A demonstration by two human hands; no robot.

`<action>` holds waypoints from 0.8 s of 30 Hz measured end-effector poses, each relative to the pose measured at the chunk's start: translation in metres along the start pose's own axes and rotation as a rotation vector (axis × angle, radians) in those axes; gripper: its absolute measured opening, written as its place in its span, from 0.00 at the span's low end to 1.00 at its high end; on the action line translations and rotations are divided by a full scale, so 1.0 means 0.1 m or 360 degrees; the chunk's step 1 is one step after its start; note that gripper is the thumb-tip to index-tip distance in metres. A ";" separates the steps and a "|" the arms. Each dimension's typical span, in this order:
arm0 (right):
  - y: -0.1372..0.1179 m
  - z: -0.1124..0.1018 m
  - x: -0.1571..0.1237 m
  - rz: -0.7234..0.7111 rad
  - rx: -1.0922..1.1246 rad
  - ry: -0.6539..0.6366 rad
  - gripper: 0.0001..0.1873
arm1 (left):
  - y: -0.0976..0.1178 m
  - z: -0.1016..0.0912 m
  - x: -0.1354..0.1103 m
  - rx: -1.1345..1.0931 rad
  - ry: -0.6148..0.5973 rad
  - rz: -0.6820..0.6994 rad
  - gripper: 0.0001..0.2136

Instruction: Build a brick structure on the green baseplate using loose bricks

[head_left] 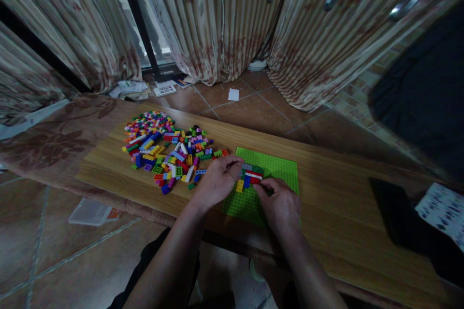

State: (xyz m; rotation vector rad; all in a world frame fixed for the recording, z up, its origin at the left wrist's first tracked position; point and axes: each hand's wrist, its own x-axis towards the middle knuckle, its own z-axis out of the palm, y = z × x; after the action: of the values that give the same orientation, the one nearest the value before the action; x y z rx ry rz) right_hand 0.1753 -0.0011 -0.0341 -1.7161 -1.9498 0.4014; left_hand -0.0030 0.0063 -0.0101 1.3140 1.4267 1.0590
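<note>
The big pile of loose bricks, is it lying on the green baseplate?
No, the pile of loose bricks lies on the wooden tabletop, to the left of the green baseplate.

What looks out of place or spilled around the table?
Mostly the floor: a white paper lies by itself beyond the table, and a clear plastic box or lid sits below its near edge, both seemingly dropped or left.

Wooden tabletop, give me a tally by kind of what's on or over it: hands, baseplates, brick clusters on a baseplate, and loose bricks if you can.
Hands: 2, left hand and right hand
Green baseplate: 1
Brick cluster on it: 1
Loose bricks: too many and too overlapped to count
Total, without loose bricks: 4
</note>
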 end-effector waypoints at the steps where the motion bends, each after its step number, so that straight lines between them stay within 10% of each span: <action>1: 0.01 -0.01 0.00 0.0005 0.0012 0.0001 0.14 | 0.00 0.00 0.00 0.0000 -0.0007 -0.0001 0.15; 24: -0.01 0.09 0.07 -0.0134 0.0347 0.0058 0.11 | 0.04 -0.02 -0.03 0.0058 -0.0001 0.0073 0.14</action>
State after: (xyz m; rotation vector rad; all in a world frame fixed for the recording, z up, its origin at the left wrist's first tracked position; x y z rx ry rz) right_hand 0.1689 0.0070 -0.0398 -1.4887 -1.8701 0.5274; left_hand -0.0044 0.0038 -0.0058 1.3793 1.4276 1.0670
